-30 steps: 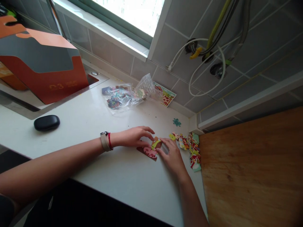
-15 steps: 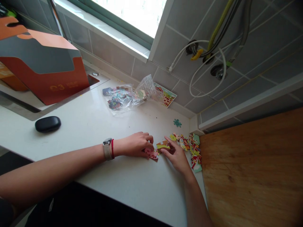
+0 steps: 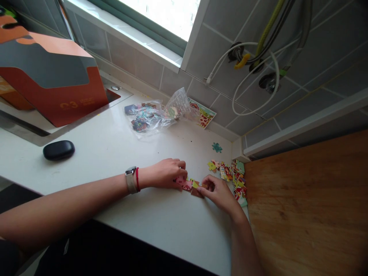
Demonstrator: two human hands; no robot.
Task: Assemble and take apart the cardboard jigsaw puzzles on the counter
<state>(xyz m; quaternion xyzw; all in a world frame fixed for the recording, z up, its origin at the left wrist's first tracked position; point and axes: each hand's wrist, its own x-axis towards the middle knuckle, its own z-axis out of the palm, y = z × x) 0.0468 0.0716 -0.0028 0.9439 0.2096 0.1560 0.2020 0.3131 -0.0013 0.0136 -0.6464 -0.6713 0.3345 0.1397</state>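
My left hand (image 3: 169, 174) rests on the white counter with curled fingers, gripping pink jigsaw puzzle pieces (image 3: 187, 184). Just right of these, my right hand (image 3: 217, 189) pinches a brown and yellow puzzle piece (image 3: 197, 190) between thumb and fingers. That piece is tilted, close against the pink ones; whether they interlock I cannot tell. Beyond my right hand lies a pile of loose colourful puzzle pieces (image 3: 226, 171), spreading to the counter's right end. A single teal puzzle piece (image 3: 217, 147) lies apart behind the pile.
A clear plastic bag of puzzle pieces (image 3: 146, 119) lies near the wall, beside a picture card (image 3: 204, 115) leaning there. On the left are a black oval case (image 3: 59, 150) and an orange box (image 3: 83, 99). A wooden board (image 3: 304, 203) borders the right side; cables (image 3: 255, 57) hang above.
My right hand has turned the brown and yellow piece and moved it toward the counter's front edge, closing its fingers on it. My left hand has stayed nearly in place.
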